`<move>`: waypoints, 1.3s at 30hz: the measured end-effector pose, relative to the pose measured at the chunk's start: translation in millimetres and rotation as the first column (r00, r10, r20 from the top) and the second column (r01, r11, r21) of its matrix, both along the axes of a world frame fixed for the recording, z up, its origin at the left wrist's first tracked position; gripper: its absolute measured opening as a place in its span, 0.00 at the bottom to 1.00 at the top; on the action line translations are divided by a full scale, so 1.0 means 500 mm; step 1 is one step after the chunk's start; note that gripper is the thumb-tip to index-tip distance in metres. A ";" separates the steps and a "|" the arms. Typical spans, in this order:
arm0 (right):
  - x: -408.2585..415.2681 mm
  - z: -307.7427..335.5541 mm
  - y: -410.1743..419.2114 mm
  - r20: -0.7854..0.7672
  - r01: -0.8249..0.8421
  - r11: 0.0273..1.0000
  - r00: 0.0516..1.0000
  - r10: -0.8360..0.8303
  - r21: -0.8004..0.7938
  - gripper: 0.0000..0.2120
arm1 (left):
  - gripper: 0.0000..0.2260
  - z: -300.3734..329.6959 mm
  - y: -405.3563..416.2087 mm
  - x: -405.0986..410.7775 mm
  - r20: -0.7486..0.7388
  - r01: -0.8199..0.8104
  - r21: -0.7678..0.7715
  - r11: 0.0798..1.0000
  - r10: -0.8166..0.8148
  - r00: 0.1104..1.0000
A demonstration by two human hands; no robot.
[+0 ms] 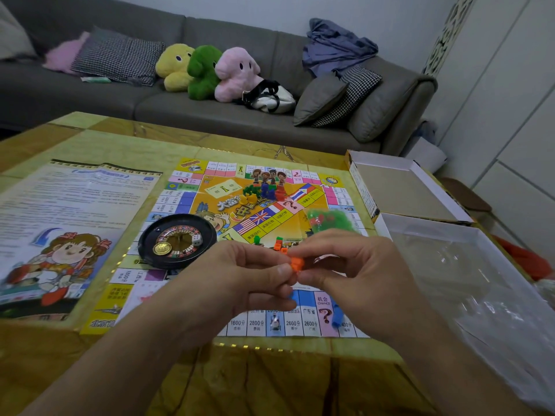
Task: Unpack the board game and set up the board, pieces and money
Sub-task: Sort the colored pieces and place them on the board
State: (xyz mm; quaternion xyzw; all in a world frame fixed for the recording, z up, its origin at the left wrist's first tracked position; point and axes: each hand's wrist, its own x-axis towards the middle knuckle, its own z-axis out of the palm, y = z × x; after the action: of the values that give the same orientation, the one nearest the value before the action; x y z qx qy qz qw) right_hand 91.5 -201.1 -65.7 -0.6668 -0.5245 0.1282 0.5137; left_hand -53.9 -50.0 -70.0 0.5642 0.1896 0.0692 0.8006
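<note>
Your two hands meet over the near half of the board, fingertips together on a small orange piece. Your left hand has its thumb and curled fingers closed on the piece's left side; your right hand pinches its right side, fingers bent. The piece is blocky and too small to give a clear long axis — it sits roughly level between the two grips.

Just beyond your fingertips, a few more orange pieces and a green one lie loose on the board. A blue piece shows below your right hand, its long axis running near to far, tilted slightly left at the far end.

The game board lies flat and unfolded on the table, its long edges running left to right. A black roulette wheel rests on its near-left part, with a white die and a gold coin inside. At the board's centre stand the coloured pawns — green, yellow, blue, red. A bag of green pieces lies on the right part.

Left of the board lies the rules sheet. To the right are the open box halves, the nearer holding clear plastic wrap. A grey sofa stands beyond the table.
</note>
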 end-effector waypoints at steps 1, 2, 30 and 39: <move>0.001 0.000 -0.001 0.038 0.000 1.000 0.999 0.001 -0.014 0.16 | 0.05 0.002 0.003 -0.002 -0.012 0.022 0.037 0.999 -0.022 1.000; 0.001 -0.001 -0.001 0.069 -0.002 1.000 0.998 0.004 -0.024 0.17 | 0.06 0.003 0.007 -0.003 -0.032 0.047 0.087 0.995 -0.044 0.999; -0.023 -0.011 0.003 0.245 0.011 1.000 0.969 -0.008 -0.008 0.18 | 0.09 -0.009 0.015 -0.005 -0.013 0.105 0.182 0.978 -0.105 0.994; -0.029 -0.024 0.007 0.376 0.113 0.988 0.915 -0.145 0.106 0.13 | 0.07 -0.011 0.006 0.001 0.036 0.029 0.200 0.979 -0.037 0.999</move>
State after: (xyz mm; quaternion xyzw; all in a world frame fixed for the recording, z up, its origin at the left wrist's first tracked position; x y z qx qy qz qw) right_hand 77.1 -197.7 -77.5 -0.6906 -0.5742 -0.0600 0.4357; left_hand -53.4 -47.1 -75.3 0.6432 0.1567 0.0857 0.7445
